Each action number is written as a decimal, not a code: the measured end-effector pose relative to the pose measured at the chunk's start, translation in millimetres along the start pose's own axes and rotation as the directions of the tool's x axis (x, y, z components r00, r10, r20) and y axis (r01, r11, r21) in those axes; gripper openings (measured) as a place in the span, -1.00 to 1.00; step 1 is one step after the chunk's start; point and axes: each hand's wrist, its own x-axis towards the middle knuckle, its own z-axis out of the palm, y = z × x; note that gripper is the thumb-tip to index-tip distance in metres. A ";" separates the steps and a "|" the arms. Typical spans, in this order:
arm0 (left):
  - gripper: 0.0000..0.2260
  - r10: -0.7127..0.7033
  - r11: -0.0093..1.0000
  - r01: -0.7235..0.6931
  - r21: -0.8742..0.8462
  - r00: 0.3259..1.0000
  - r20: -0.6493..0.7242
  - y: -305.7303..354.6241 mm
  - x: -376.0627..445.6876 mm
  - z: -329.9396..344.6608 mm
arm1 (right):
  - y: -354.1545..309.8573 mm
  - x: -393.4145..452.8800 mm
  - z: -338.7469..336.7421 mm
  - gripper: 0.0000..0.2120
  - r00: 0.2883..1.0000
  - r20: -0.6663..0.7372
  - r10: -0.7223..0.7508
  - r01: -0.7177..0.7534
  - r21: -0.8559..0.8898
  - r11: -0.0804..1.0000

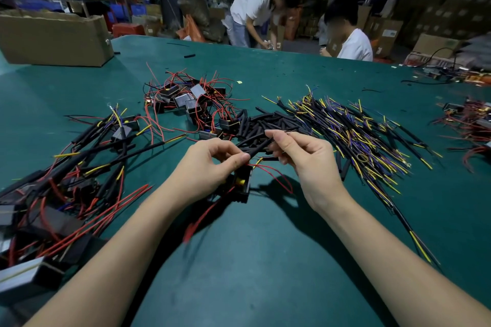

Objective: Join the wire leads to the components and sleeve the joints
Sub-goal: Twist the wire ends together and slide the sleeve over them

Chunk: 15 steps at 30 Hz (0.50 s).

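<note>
My left hand pinches the lower end of a black sleeve between thumb and fingers, over a small black component with red leads that hangs under the hand just above the table. My right hand pinches the upper part of the same sleeve and a thin wire at its fingertips. A yellow lead tip shows between the two hands.
Loose black sleeves lie just beyond my hands. Sleeved wire leads spread to the right, bare components with red wires sit at centre back, and joined assemblies pile on the left. A cardboard box stands far left; people work beyond the green table.
</note>
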 end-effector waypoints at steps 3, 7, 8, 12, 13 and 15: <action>-0.92 0.041 0.990 -0.041 0.136 0.999 0.001 0.9 0.6 -3.9 | 4.2 -0.2 2.2 -0.84 0.998 -0.026 0.050 -0.048 0.044 0.998; -0.93 0.087 0.971 -0.086 0.225 0.996 0.004 3.3 -2.6 -1.8 | 4.2 0.1 3.9 -0.82 0.993 0.018 0.119 -0.120 0.146 0.982; -0.87 0.127 0.974 -0.124 0.189 0.992 -0.007 5.9 -3.9 0.8 | 3.2 0.7 3.4 -0.81 0.992 0.027 0.125 -0.128 0.171 0.977; -0.84 0.166 0.985 -0.167 -0.035 0.986 -0.021 15.6 -6.4 15.6 | 2.4 -1.2 4.8 -0.90 0.988 0.085 0.129 -0.143 0.188 0.972; -0.89 0.138 0.988 -0.139 -0.073 0.990 -0.028 15.4 -6.5 18.0 | 2.9 -1.3 5.7 -0.92 0.987 0.095 0.126 -0.141 0.174 0.975; -0.95 0.071 0.986 -0.077 -0.147 0.996 -0.045 12.5 -5.3 19.7 | 1.5 0.9 4.3 -0.94 0.988 0.097 0.122 -0.133 0.112 0.985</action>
